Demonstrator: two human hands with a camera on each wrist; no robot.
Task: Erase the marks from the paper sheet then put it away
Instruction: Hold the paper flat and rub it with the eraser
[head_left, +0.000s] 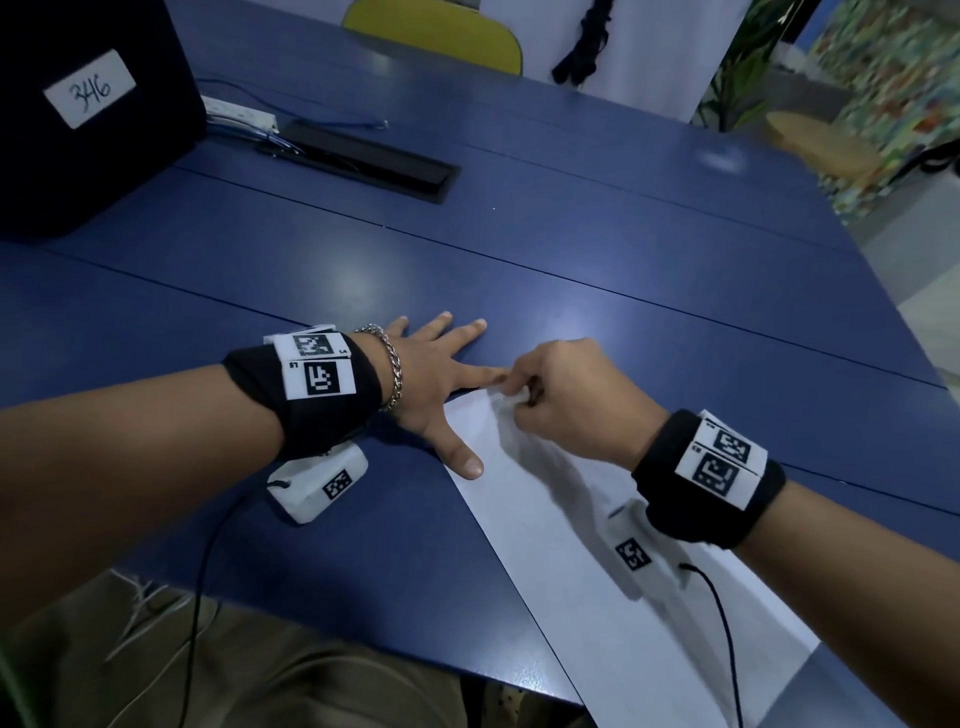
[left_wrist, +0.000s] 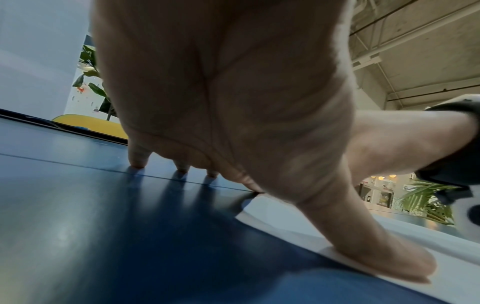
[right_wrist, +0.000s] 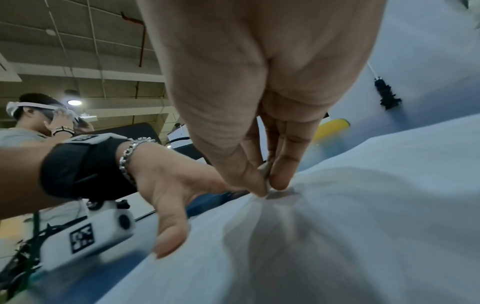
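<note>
A white paper sheet (head_left: 545, 525) lies slantwise on the blue table (head_left: 571, 249) and overhangs its near edge. My left hand (head_left: 441, 379) lies flat and spread at the sheet's far corner. Its thumb (left_wrist: 384, 253) and index finger press the paper's edge (left_wrist: 280, 224), while the other fingers rest on bare table. My right hand (head_left: 522, 400) pinches a small white eraser (right_wrist: 265, 171) between thumb and fingers, its tip on the paper (right_wrist: 363, 226) right beside the left hand (right_wrist: 168, 185). A grey patch (right_wrist: 281, 194) shows at the eraser's tip; whether it is a mark or a shadow is unclear.
A black case labelled 346 (head_left: 88, 88) stands at the far left, with a white power strip (head_left: 239, 111) and a black cable slot (head_left: 363, 156) beside it. A yellow chair (head_left: 436, 31) sits beyond the table. Another person (right_wrist: 39, 117) stands to the left.
</note>
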